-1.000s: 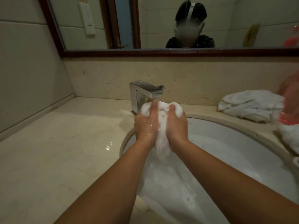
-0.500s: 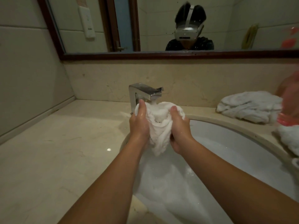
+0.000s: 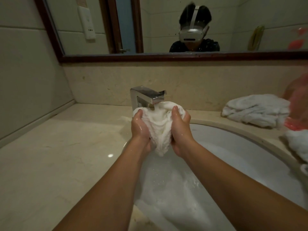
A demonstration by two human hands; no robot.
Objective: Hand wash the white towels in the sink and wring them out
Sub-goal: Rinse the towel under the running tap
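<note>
A wet white towel is bunched between both hands, held up just under the spout of the chrome faucet. My left hand grips its left side with the thumb on top. Its right side is gripped by my right hand. The towel's lower end hangs in a point above the white oval sink, which holds soapy, foamy water. Both hands are wet.
Another white towel lies crumpled on the marble counter at the back right, and more white cloth sits at the right edge beside a blurred pink object. A framed mirror hangs above the backsplash.
My hands have spread apart, opening the bunched towel wider and holding it slightly higher under the faucet spout.
</note>
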